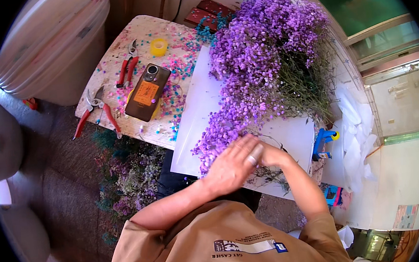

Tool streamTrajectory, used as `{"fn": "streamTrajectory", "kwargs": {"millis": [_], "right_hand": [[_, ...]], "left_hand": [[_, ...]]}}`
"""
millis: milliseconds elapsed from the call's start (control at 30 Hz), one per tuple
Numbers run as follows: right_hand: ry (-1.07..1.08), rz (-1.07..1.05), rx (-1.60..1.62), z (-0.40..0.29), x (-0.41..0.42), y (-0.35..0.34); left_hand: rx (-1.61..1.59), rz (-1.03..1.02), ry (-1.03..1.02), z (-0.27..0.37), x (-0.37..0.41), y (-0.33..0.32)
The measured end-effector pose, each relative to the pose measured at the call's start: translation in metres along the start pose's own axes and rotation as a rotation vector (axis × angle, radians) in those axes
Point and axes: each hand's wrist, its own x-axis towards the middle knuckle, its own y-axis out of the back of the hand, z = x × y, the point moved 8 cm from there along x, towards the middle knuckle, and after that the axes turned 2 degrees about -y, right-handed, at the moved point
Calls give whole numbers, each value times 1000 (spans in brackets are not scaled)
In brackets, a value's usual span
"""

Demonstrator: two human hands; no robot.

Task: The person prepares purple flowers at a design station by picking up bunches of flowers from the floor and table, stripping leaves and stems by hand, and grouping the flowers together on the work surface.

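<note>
My left hand (232,166) lies slantwise over the near end of a bunch of purple baby's breath (219,134), its fingers stretched together and a pale ring on one finger. My right hand (270,154) meets it from the right, with its fingertips hidden behind the left hand. Thin green stems (272,174) stick out below the two hands. Whether either hand grips the stems is hidden. A large heap of purple baby's breath (261,42) covers the far part of a white sheet (199,98), its stems pointing right.
On the wooden tabletop (116,68) lie two red-handled pruning shears (127,67), (97,106), yellow tape (159,47) and a phone (147,93) among loose blossoms. A blue tape dispenser (321,142) stands right. More flowers (136,181) are below the table's left edge.
</note>
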Motion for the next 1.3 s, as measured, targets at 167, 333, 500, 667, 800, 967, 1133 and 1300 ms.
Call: {"fn": "streamTrajectory", "kwargs": {"millis": [167, 333, 500, 667, 800, 967, 1133, 1300], "right_hand": [[-187, 160, -511, -32, -67, 35], [-294, 215, -724, -9, -103, -5], [-154, 458, -734, 32, -97, -17], [-118, 390, -682, 25, -101, -6], [-18, 279, -157, 19, -131, 59], [-338, 772, -653, 82, -147, 207], [-496, 625, -899, 156, -100, 228], [-278, 782, -619, 95, -124, 267]], "left_hand": [[135, -164, -87, -18, -17, -35], [191, -301, -56, -22, -20, -55], [118, -242, -40, 8, 8, -42], [163, -179, -83, 26, 44, -50], [251, -313, -38, 10, 38, -67], [249, -303, -43, 8, 26, -69], [271, -304, -44, 14, 32, -65], [254, -298, -49, 25, 38, -53]]}}
